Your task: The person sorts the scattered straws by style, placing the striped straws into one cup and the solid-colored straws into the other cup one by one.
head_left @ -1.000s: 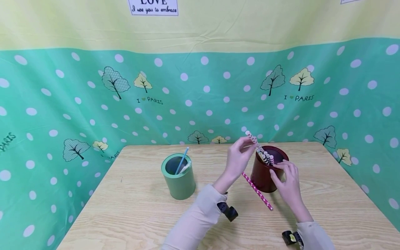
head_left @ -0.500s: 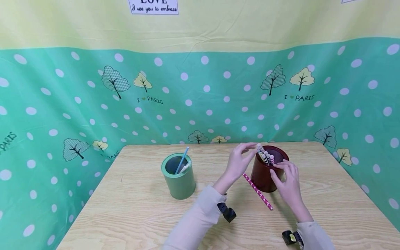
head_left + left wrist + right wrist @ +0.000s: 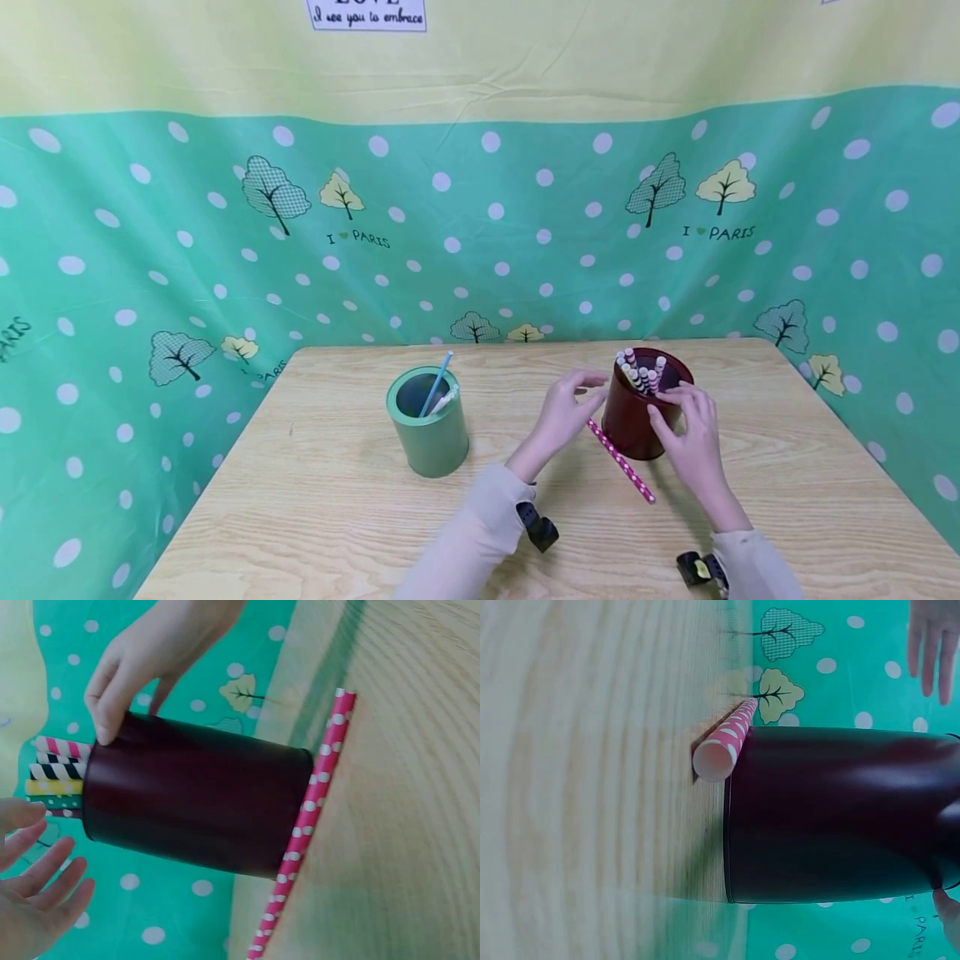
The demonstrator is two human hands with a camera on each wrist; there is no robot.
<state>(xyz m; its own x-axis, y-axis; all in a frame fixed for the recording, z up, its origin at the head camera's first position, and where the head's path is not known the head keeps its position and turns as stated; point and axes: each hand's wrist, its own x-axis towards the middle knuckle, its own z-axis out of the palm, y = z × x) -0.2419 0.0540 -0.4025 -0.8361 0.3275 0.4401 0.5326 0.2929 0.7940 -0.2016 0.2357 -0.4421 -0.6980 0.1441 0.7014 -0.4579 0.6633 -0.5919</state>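
Observation:
A dark red cup (image 3: 633, 429) stands upright on the right part of the table, with several patterned paper straws (image 3: 643, 379) poking out of its top. My right hand (image 3: 696, 433) holds the cup by its near right rim, thumb on the outer wall. Left of the rim is my left hand (image 3: 561, 412), its fingers spread and nothing between them. In the left wrist view, the left hand (image 3: 37, 900) is apart from the straw ends (image 3: 60, 776). A pink straw with white dots (image 3: 622, 461) lies on the wood against the cup's base.
Left of the hands stands a green cup (image 3: 435, 442) with a blue straw (image 3: 437, 383) and a whitish piece (image 3: 447, 398) leaning inside. A patterned curtain (image 3: 480, 208) hangs behind the wooden table (image 3: 315, 500).
The striped straw in my left hand has gone down into the dark red cup and been let go. The left hand has drawn back left and down; the right has stayed.

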